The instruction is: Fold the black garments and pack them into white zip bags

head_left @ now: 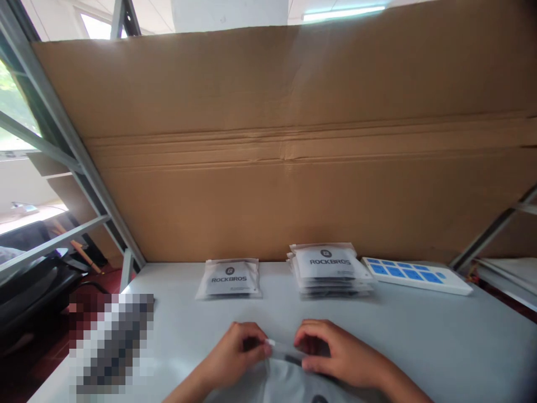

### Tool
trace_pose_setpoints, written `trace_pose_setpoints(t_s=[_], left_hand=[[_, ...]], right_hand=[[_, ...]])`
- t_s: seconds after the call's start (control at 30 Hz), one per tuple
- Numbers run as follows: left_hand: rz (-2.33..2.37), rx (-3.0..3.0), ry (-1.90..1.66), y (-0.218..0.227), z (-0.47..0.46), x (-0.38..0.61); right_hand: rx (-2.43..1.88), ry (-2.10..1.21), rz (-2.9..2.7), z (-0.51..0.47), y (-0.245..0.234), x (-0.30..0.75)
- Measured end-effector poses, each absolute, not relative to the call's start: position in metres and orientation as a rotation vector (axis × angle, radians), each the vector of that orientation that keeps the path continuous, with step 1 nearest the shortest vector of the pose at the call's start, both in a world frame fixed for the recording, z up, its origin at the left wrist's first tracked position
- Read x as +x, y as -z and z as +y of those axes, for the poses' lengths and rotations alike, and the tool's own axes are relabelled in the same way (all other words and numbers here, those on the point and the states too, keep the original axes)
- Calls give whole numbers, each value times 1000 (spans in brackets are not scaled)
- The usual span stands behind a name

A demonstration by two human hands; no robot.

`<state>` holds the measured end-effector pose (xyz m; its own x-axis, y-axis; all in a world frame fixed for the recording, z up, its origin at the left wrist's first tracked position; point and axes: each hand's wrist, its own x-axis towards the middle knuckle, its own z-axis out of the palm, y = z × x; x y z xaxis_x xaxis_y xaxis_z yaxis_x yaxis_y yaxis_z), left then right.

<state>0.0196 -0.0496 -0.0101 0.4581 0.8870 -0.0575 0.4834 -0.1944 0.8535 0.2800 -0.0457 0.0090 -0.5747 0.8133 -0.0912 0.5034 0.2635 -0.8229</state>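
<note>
A frosted plastic zip bag (289, 380) lies at the bottom centre, its top edge towards the far side and its lower part cut off by the frame. Part of a dark round logo shows on it. My left hand (235, 352) pinches the left corner of the bag's top edge between thumb and forefinger. Curled around the same edge, further right, is my right hand (339, 352), with its thumb on the near side and its fingers on the far side. Something dark shows just under the edge between the hands.
One ROCKBROS zip bag (230, 279) lies at the back of the white table (176, 313). Right of it is a stack of similar bags (329, 268), then a white tray with blue labels (415, 274). A cardboard panel (268, 201) and metal frame posts (84, 151) bound the table. A pixelated patch covers the left edge.
</note>
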Motion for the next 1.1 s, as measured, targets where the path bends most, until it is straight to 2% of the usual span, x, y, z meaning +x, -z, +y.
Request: trace_pose_setpoints(t_s=[0.3, 0.57, 0.97, 1.1], left_hand=[[1076, 1945, -506, 9, -68, 36], [1020, 1748, -656, 7, -56, 23], [1230, 1608, -850, -10, -32, -13], [1260, 1578, -861, -9, -32, -10]], right_hand=[[-1184, -1206, -2238, -60, -10, 249], [-1182, -1246, -2280, -53, -12, 273], [-1317, -1280, -2237, -40, -13, 325], [-1284, -1426, -2223, -41, -11, 327]])
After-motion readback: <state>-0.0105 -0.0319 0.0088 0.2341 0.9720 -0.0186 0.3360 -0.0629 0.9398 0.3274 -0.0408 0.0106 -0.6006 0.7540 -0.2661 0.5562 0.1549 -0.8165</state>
